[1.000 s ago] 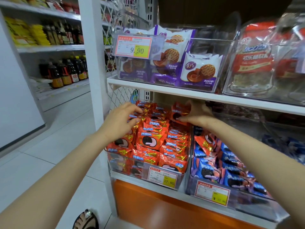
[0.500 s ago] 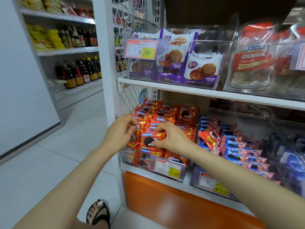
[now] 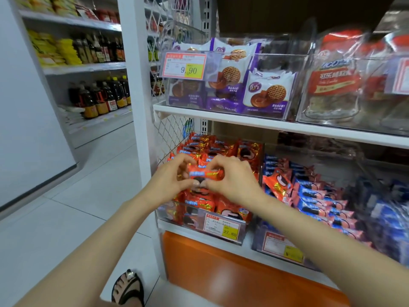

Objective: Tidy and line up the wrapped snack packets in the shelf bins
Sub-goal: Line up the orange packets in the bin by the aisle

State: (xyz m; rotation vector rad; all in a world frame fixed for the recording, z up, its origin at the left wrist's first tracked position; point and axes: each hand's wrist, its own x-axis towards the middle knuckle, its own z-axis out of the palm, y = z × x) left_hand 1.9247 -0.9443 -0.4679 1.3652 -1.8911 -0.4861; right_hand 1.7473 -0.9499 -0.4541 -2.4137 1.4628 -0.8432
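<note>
Jointly, left hand [image 3: 169,181], right hand [image 3: 231,181] pinch glossy, seemingly crinkled orange packet [image 3: 207,174].

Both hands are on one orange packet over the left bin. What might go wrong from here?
1. The left hand and right hand pinch the orange packet between thumb and fingertips; a hard squeeze may crush what is inside.
2. The orange bin is heaped to its front wall; pressing the packet in could push others over it.
3. A stray orange packet lies in the blue bin and is easily missed.
</note>
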